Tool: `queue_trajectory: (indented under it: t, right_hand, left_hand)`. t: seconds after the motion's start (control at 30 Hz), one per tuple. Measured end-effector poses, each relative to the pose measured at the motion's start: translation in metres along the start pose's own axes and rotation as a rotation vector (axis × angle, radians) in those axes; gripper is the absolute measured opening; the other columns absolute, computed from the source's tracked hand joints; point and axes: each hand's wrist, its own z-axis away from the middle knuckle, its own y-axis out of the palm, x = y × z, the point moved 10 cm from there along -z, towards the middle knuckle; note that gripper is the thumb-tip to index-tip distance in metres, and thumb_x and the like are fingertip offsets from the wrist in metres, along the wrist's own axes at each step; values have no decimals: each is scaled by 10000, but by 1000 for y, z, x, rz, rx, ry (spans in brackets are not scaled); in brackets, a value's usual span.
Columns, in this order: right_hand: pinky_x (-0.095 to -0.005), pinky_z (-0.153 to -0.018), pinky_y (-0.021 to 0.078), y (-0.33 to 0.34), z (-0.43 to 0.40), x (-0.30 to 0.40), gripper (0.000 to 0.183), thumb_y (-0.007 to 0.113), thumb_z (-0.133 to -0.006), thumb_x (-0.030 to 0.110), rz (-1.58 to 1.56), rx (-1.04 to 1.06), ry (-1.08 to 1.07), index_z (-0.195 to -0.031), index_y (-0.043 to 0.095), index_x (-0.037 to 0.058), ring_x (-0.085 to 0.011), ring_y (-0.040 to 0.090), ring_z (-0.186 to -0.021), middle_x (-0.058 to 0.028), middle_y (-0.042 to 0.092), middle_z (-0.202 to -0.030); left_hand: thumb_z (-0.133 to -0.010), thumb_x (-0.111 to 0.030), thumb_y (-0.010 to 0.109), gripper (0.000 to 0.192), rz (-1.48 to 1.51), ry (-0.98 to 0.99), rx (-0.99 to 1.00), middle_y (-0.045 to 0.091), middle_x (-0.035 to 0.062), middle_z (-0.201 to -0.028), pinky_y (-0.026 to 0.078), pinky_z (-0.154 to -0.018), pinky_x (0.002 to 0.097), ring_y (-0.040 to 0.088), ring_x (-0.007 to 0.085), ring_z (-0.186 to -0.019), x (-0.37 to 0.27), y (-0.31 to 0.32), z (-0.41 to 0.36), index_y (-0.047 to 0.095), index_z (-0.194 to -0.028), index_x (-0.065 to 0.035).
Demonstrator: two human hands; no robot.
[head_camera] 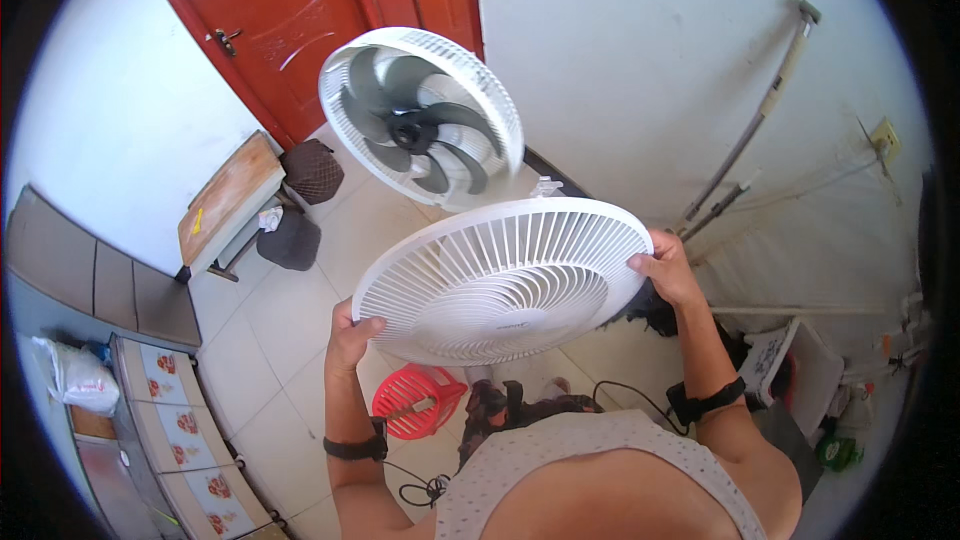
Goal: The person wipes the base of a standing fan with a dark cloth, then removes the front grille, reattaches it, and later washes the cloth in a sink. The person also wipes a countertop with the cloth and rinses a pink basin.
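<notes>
Both of my hands hold a white plastic front grille of an electric fan (517,292) by its rim, tilted in front of me. My left hand (352,334) grips the left edge, its thumb on the face of the grille. On the right edge, my right hand (667,266) pinches the rim between thumb and fingers. Beyond the grille stands the fan with its dark blades (457,120) exposed inside the white rear guard (495,90). The grille hides the lower part of the fan. A small clear plastic piece (545,186) shows just past the grille's top rim.
A red plastic basket (420,401) sits on the tiled floor below the grille. A wooden-topped small table (232,187) and dark stools (311,171) are at the left, near a red door (262,7). Long-handled poles (772,97) lean against the right wall. A drawer cabinet (187,435) stands lower left.
</notes>
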Motion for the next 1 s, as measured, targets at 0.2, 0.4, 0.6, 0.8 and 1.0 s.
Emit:
queue_trajectory:
  t: [0.2,0.4,0.6,0.8,1.0]
  right_hand:
    - [-271,-697,471,98,-55,23,202,698,-818,161,110,47,5,-921,637,-2,-98,572,-771,-43,654,-853]
    - [-340,-645,487,244,-67,71,204,685,-776,158,966,426,-234,-907,604,25,-254,617,-698,-116,621,-796]
    - [-427,-694,489,335,-67,61,246,619,-801,225,1420,748,-324,-944,575,30,-329,623,-799,-155,621,-863]
    - [-367,-910,422,202,-82,166,528,719,-742,211,967,84,-564,-1208,540,38,-275,553,-1053,-141,597,-1110]
    - [-356,-929,412,73,-75,70,593,621,-840,421,207,4,-81,-1254,510,11,-212,531,-1071,-102,578,-1169]
  left_hand:
    - [-713,-141,675,449,-307,123,-189,612,77,-1071,446,-829,304,567,182,-971,-69,-87,-8,571,-1130,-10]
    - [-660,-351,763,646,-1102,683,-87,551,156,-1202,397,-943,440,511,360,-1115,-167,-23,11,534,-1178,-38]
    - [-745,-259,715,377,-859,363,215,629,146,-892,459,-693,349,603,289,-794,-95,48,-29,575,-998,-17]
    - [-768,-133,698,167,-409,188,-29,626,41,-727,439,-599,243,534,72,-661,-63,-40,-15,626,-863,-15]
    - [-758,-97,686,321,351,341,-315,655,102,-960,493,-804,316,625,180,-858,-41,-128,11,585,-1028,44]
